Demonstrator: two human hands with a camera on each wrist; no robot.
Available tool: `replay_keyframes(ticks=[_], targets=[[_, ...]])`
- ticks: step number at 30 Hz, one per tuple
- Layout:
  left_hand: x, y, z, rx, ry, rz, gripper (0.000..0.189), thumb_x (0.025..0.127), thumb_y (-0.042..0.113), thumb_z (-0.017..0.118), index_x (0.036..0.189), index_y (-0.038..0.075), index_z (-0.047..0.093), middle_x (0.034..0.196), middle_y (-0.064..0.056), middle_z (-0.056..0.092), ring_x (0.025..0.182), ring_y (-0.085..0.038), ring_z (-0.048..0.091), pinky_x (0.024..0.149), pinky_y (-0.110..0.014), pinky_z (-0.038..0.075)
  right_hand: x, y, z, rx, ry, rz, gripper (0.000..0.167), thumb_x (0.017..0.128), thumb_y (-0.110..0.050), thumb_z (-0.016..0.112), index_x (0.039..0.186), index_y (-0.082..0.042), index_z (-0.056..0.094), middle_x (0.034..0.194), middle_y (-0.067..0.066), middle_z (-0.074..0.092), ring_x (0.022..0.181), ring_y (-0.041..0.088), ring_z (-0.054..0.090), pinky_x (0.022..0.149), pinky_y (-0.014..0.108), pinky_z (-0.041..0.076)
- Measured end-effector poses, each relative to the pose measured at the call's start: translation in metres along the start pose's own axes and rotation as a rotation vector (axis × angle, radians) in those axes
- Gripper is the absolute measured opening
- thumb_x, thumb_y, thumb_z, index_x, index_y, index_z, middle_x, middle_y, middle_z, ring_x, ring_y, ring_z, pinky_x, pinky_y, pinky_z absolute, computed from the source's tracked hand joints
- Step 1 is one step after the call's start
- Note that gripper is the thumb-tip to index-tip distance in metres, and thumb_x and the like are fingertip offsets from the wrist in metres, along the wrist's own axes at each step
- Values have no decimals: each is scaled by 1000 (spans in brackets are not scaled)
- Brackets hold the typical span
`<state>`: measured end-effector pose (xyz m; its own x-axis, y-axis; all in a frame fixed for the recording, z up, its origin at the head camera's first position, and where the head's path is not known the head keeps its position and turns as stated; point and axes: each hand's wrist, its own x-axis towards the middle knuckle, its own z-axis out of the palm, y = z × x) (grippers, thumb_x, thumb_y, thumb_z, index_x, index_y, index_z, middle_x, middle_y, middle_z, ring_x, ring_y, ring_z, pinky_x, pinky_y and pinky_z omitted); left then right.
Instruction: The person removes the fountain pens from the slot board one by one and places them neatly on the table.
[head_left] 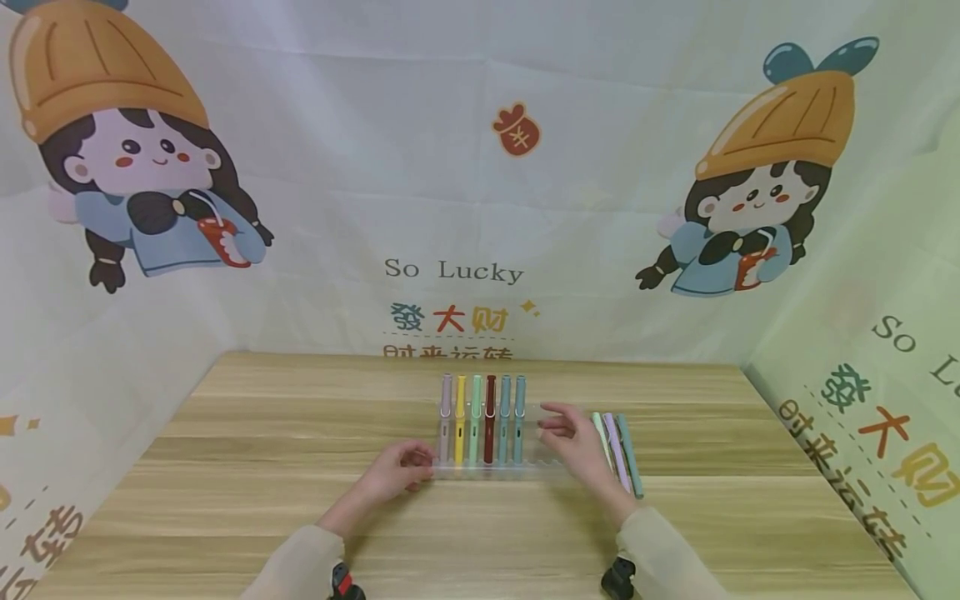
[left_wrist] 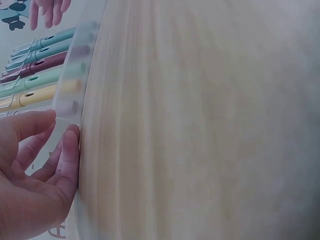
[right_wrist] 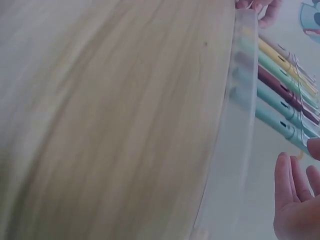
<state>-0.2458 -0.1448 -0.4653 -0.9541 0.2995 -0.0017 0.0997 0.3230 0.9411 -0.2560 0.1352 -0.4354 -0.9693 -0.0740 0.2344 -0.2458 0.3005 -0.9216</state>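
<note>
The left hand (head_left: 401, 467) comes in from the lower left with its forearm angled forward, bent fingers pinching the left end of a clear rack (head_left: 472, 473). The right hand (head_left: 573, 442) reaches in from the lower right and hovers by the rack's right part, just beside the last pen in the row; its thumb and fingers stretch toward the left, spread with a gap between them, and hold nothing. Pale sleeves (head_left: 667, 550) cover both forearms.

The rack is long, low and see-through, set on the wood-grained desk (head_left: 225, 467) in front of the person. Six pens fill its left part, side by side, caps away from the person and metal clips showing: a mauve pen (head_left: 446, 429), a yellow pen (head_left: 460, 429), a mint pen (head_left: 476, 429), a dark red pen (head_left: 490, 429) and two blue pens (head_left: 519, 425). Their lower ends show blurred through the frosted front strip. Right of the right hand, three loose pens (head_left: 617, 450), pale green, lilac and blue, lie slanted close together on the desk.
</note>
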Motion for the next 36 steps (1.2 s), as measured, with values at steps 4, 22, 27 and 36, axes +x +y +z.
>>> replay_keyframes(ticks=[4,22,27,36], targets=[[1,-1,0,0,-2,6,18,82,-2,56,99,-7,53,85,-9,55,73,-19,54,61,-33,49,3,1,8,16,-1,-32,39,79,3,60,116,1,51,96,19,60,87,29,58,74,33,48],[1,-2,0,-6,-4,14,18,81,-3,56,99,-7,53,84,-9,55,73,-19,54,61,-33,49,11,7,27,42,-6,-33,52,75,10,58,124,0,44,93,21,59,83,30,59,71,31,49],[1,-1,0,-6,-3,10,19,81,-2,57,99,-7,54,84,-9,55,73,-19,54,61,-33,49,11,8,29,16,-2,-41,52,75,9,58,123,-3,45,92,19,59,83,28,59,70,30,49],[2,-2,0,2,-3,13,18,81,-3,56,99,-7,54,85,-10,55,73,-19,54,61,-33,49,12,9,32,-13,-2,-43,52,75,9,58,123,-4,44,89,16,60,80,26,59,69,29,49]])
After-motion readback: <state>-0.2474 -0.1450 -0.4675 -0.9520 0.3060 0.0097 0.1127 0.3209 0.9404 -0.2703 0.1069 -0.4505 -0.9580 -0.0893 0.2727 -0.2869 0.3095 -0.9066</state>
